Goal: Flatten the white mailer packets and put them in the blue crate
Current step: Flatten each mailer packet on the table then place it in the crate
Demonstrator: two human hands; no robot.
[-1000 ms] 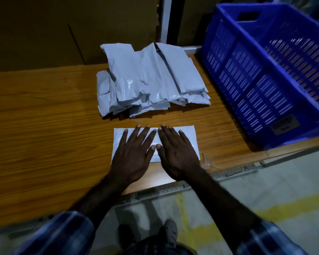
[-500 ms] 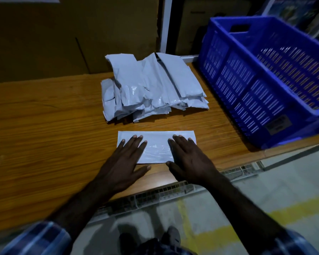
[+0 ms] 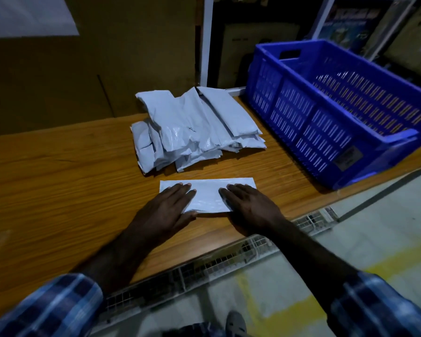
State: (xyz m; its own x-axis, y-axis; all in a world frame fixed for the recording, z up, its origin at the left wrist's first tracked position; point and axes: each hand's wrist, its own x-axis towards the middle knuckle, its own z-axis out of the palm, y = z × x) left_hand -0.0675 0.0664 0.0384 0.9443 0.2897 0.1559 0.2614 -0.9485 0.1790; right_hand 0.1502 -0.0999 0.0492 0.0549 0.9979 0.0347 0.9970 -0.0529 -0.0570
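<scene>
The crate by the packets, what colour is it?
Blue, with slotted sides; the crate shows clearly in the head view.

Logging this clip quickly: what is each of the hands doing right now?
Left hand: open, fingers flat on the white mailer packet.
Right hand: open, fingers flat on the same packet.

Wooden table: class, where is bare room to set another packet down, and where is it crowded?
Free: the table left of the packet pile and hands. Crowded: the narrow strip between pile and flat packet, and the right end under the blue crate.
</scene>
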